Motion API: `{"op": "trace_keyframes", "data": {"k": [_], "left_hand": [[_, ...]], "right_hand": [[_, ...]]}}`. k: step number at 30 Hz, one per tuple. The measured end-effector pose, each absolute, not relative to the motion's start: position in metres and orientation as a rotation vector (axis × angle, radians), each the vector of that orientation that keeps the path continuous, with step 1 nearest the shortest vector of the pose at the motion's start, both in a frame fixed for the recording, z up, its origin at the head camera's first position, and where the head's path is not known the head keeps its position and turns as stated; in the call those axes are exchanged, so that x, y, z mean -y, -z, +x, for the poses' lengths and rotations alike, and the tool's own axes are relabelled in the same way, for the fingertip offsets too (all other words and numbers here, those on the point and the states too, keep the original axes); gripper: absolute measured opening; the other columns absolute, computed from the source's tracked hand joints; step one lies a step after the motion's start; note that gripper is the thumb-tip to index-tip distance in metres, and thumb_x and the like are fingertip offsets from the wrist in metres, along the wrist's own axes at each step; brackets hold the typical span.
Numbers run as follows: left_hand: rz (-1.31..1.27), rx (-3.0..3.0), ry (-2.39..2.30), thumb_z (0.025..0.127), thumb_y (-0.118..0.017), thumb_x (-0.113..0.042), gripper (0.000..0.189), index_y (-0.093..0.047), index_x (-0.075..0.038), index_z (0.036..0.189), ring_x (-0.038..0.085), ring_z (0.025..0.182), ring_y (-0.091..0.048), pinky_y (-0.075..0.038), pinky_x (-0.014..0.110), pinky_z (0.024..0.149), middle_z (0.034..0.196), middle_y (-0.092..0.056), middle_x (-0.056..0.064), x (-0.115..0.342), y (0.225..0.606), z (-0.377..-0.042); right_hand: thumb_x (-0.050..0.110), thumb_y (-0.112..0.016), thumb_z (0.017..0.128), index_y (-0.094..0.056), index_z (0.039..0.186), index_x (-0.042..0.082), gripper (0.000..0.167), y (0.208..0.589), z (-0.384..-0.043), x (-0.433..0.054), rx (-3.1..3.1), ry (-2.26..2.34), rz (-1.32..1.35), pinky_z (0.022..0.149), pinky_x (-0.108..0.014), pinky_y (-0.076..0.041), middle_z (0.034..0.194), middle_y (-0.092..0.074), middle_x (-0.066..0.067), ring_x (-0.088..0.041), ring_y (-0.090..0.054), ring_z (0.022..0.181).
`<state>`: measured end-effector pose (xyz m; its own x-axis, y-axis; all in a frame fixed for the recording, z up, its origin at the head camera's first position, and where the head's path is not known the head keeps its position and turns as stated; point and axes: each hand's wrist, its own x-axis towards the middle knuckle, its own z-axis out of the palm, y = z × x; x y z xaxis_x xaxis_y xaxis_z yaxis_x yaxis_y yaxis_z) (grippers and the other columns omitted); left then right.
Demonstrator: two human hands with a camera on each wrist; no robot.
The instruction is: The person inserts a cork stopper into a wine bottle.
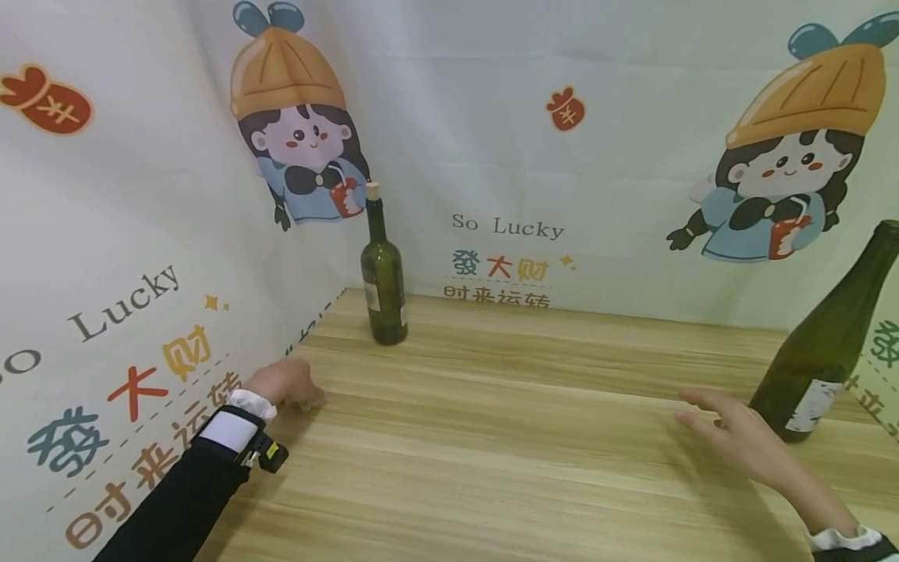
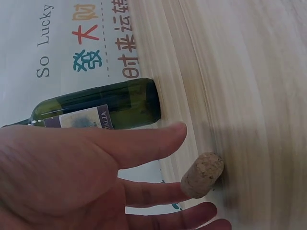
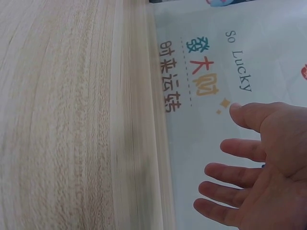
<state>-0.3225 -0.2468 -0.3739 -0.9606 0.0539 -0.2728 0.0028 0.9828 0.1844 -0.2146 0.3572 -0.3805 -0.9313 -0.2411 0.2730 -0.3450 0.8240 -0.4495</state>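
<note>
My left hand (image 1: 286, 382) is low over the left side of the table. In the left wrist view a cork (image 2: 204, 173) lies close to its fingertips. The thumb stands apart from the cork; the index finger reaches behind it, and whether they touch I cannot tell. The head view hides this cork. Beyond that hand stands an upright green wine bottle (image 1: 385, 293) with a cork (image 1: 372, 190) in its neck. My right hand (image 1: 747, 437) is spread with nothing in it, just left of a second green bottle (image 1: 818, 351) with a torn white label.
The wood-grain table (image 1: 492, 437) runs back to a printed white cloth backdrop (image 1: 456, 140). More printed cloth rises along the left side, close to my left forearm. At the right edge, cloth also shows behind the second bottle.
</note>
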Motion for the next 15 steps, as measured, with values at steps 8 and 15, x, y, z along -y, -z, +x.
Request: {"op": "trace_keyframes", "data": {"k": [8, 15], "left_hand": [[0.037, -2.845, -0.238, 0.089, -0.064, -0.034, 0.036, -0.06, -0.006, 0.066, 0.019, 0.058, -0.06, -0.043, 0.024, 0.049, 0.065, -0.059, 0.007, 0.2459, 0.3775, -0.3223], [0.042, -2.866, -0.203, 0.087, -0.064, -0.03, 0.037, -0.054, -0.009, 0.059, 0.014, 0.05, -0.051, -0.037, 0.021, 0.044, 0.059, -0.056, 0.004, 0.2456, 0.3797, -0.3218]], "right_hand": [[0.03, -0.051, 0.098, -0.051, 0.13, -0.004, 0.046, 0.3811, -0.2123, -0.3582, 2.808, -0.75, 0.441, 0.084, -0.057, -0.048, 0.126, -0.055, -0.03, -0.048, -0.051, 0.115], [0.031, -0.05, 0.099, -0.051, 0.13, -0.004, 0.047, 0.3818, -0.2107, -0.3603, 2.804, -0.761, 0.438, 0.084, -0.058, -0.048, 0.126, -0.054, -0.03, -0.048, -0.05, 0.115]]}}
